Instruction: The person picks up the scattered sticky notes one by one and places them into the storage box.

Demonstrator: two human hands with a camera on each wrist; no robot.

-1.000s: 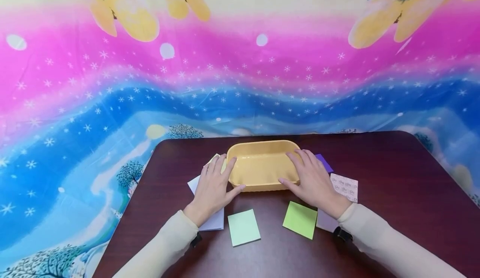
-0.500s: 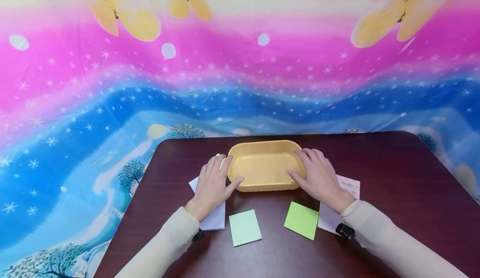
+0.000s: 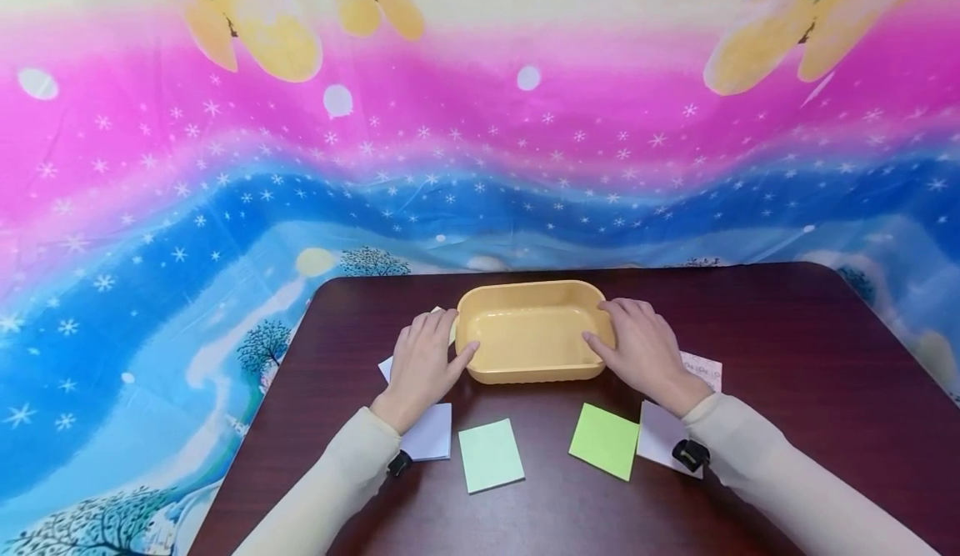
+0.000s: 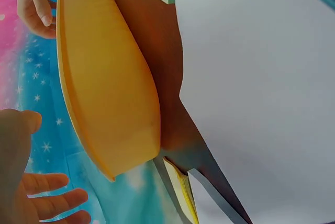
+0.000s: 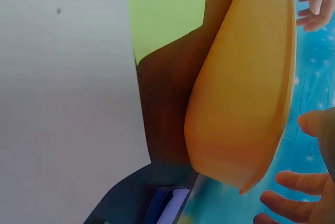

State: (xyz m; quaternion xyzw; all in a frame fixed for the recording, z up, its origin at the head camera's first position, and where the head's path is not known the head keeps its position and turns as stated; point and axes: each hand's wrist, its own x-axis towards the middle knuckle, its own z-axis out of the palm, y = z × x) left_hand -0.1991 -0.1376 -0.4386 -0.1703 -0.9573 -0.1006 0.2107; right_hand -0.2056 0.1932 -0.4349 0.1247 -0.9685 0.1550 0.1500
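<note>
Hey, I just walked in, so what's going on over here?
A person has their left hand and right hand at opposite ends of a yellow, rounded rectangular, plastic-looking tray on a dark reddish-brown table. In the wrist views, the hands look apart from the tray, so it doesn't seem gripped. Nearer the person lie a square mint-green paper pad and a square lime-green paper pad; other paper pads are partly hidden.
</note>
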